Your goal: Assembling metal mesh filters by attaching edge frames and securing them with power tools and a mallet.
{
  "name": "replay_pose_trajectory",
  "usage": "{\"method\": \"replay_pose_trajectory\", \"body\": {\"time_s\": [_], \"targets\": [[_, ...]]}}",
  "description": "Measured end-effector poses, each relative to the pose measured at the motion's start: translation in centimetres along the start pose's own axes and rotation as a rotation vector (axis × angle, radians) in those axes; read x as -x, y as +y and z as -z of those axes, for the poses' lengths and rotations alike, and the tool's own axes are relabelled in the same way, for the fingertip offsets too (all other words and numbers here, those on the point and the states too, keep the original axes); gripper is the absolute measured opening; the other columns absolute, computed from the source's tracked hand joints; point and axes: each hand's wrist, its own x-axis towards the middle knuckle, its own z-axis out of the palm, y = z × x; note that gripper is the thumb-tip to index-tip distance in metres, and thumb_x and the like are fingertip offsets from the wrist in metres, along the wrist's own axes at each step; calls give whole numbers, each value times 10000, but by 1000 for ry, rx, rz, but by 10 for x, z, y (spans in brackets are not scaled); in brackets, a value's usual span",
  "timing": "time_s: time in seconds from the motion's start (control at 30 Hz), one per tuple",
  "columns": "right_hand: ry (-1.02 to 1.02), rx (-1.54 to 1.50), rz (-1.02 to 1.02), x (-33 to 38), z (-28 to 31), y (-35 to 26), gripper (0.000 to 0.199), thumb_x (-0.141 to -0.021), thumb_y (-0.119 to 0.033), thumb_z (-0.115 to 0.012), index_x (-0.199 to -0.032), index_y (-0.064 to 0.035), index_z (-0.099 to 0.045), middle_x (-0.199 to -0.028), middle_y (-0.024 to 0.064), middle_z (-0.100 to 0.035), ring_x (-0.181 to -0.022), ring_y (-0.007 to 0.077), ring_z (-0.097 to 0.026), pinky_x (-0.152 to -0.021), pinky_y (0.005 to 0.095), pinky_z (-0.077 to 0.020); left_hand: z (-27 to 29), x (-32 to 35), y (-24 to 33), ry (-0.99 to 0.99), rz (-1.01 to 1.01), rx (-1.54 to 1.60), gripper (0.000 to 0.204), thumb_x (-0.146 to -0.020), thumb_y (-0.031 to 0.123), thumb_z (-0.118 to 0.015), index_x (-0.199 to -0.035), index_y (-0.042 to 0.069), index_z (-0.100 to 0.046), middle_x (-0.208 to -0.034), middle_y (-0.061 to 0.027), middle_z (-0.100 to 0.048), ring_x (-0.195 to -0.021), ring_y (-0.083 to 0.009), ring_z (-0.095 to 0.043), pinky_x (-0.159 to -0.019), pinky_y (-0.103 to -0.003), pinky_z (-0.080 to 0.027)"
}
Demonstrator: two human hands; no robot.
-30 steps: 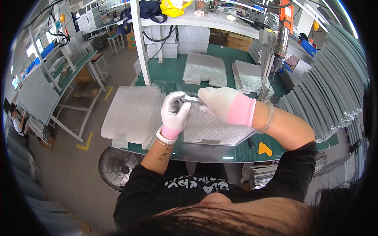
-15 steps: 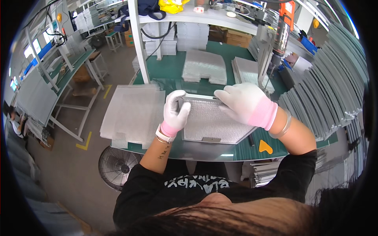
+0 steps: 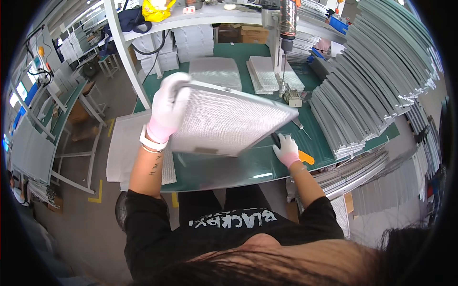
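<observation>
Where the floor stretches off to the left of the framed mesh panel point(image 3: 229, 121), a second counter point(image 3: 58, 107) with a green top stands well apart from it. Nearer, just left of the panel, loose mesh sheets point(image 3: 129, 148) lie flat on the green counter point(image 3: 269, 168), and part of a round fan point(image 3: 121, 209) shows below them. Behind the panel and above it, a white shelf point(image 3: 205, 19) carries a yellow bag point(image 3: 156, 11). The left hand point(image 3: 169, 102), in a white glove with a pink cuff, is clamped on the panel's upper left corner and holds it tilted over the counter; whether its lower edge touches the green top, I cannot tell. Behind the panel sit a stack of mesh sheets point(image 3: 214, 71) and, farther right, another stack point(image 3: 261, 76). An upright drill point(image 3: 287, 28) hangs behind the panel's right half. Just beyond the panel's lower right edge, the gloved right hand point(image 3: 287, 151) has its fingers at a dark object point(image 3: 275, 139); whether they are closed on it is unclear. Right of the panel come a thin pointed tool point(image 3: 301, 127), an orange piece point(image 3: 307, 158) beside the right hand, and a tall, leaning stack of grey frames point(image 3: 377, 81).
</observation>
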Motion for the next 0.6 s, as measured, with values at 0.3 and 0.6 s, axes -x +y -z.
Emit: {"method": "replay_pose_trajectory", "body": {"time_s": [0.3, 0.6], "targets": [[223, -394, 138, 7, -16, 53, 466, -926, -121, -477, -1379, -15, -451, -921, 204, -685, -831, 274, -698, -701, 410, -549, -139, -12, 34, -885, -701, -506, 249, -870, 134, -515, -1114, 147, -565, -696, -38, -556, -676, -246, -618, -606, -368, -470], [118, -962, 201, 108, 226, 25, 641, -978, -69, -476, -1551, -66, -190, -787, 66, -627, -492, 34, -453, -478, 185, -419, -156, 1, 11, -625, -437, -578, 410, -802, 373, -707, -1104, 115, -607, -712, -7, -626, -695, -198, -619, -636, -354, -451]]}}
